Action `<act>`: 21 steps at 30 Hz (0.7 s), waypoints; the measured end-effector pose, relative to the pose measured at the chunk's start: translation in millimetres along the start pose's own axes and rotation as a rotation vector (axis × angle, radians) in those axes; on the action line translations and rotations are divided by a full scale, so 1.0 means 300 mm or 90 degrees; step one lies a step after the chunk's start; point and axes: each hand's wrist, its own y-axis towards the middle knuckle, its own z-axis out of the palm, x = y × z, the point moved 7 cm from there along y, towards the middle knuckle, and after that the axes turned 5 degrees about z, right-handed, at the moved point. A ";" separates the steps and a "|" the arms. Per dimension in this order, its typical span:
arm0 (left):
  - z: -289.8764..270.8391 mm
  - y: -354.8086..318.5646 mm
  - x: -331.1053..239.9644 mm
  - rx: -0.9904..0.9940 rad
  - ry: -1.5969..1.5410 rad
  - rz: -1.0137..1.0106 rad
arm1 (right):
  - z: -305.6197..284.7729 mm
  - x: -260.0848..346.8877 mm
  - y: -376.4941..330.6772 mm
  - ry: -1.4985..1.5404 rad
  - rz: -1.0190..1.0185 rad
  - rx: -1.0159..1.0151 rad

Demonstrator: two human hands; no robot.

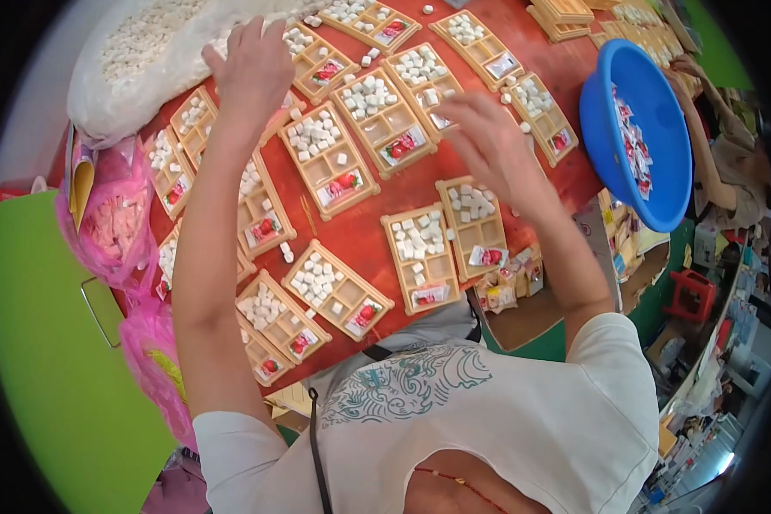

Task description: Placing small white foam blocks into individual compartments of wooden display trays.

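My left hand [253,68] reaches to the far left, fingers apart, beside a large clear plastic bag [90,107] full of small white cubes like marshmallows. My right hand [497,146] hovers over the right part of the red table [343,236], fingers stretched out and slightly apart. Beneath and beside it are a compartment tray [461,238] and other light wood-coloured trays. Several such trays cover the table, each with white cubes [314,133] in a large compartment. Many also hold a strawberry-printed sachet [403,146] in an end compartment. Nothing shows in either hand.
A blue basin [593,103] with small sachets [634,158] stands at the right edge. Another person's hand [685,67] is beyond it. Pink plastic bags [116,218] hang at the left. Loose cubes [367,61] lie between trays. An open cardboard box [522,330] sits below the table.
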 end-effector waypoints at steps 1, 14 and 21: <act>-0.059 -0.041 -0.049 -0.029 -0.069 0.037 | -0.015 0.012 -0.082 -0.014 -0.002 -0.006; -0.471 -0.868 -0.696 0.184 -0.453 0.116 | 0.199 0.233 -0.497 -0.203 -0.080 0.141; -0.470 -0.911 -0.707 0.099 -0.420 0.087 | 0.162 0.280 -0.486 -0.253 -0.089 0.111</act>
